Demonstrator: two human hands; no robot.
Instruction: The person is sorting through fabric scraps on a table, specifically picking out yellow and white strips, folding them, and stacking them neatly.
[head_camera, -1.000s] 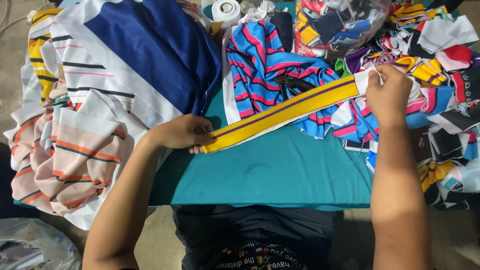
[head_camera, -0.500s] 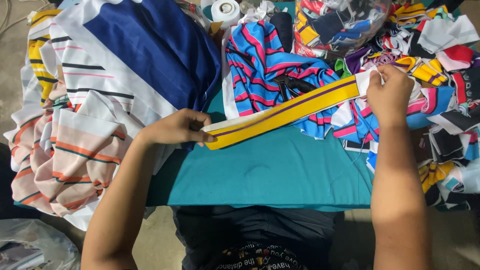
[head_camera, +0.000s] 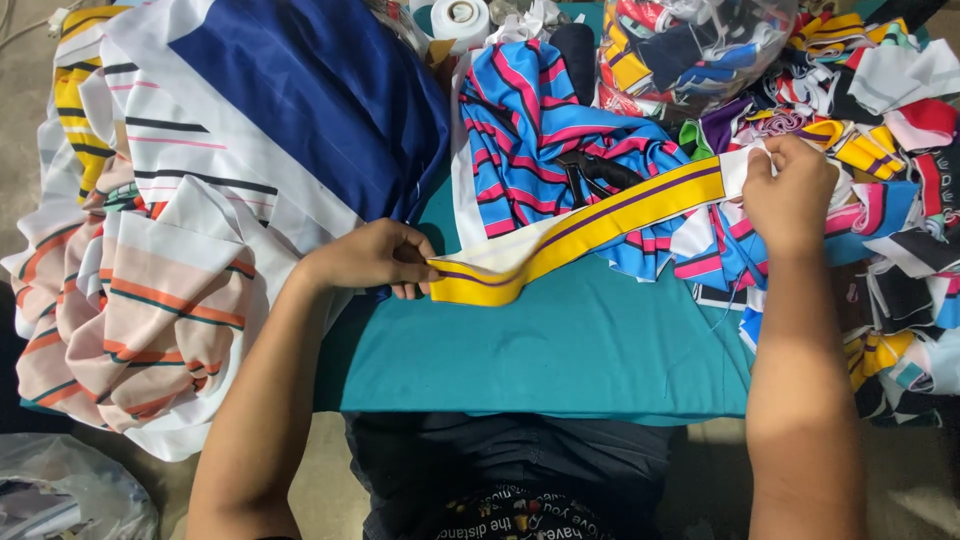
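A long yellow fabric strip (head_camera: 590, 228) with a purple stripe and white backing stretches diagonally over the teal table cover (head_camera: 560, 345). My left hand (head_camera: 375, 258) pinches its lower left end, where the strip folds over. My right hand (head_camera: 788, 192) grips its upper right end, above a heap of coloured scraps. Under the strip's middle lies a blue, pink and black striped cloth (head_camera: 545, 130) with dark scissors (head_camera: 595, 172) on it.
A large navy and white striped fabric (head_camera: 270, 110) and peach striped cloth (head_camera: 130, 310) hang over the left side. Piles of multicoloured scraps (head_camera: 890, 200) fill the right. A clear bag of scraps (head_camera: 690, 40) and a white tape roll (head_camera: 462, 18) sit at the back.
My left hand has slid right along the strip, folding its lower end over, so the stretched part is shorter. My right hand has stayed in place.
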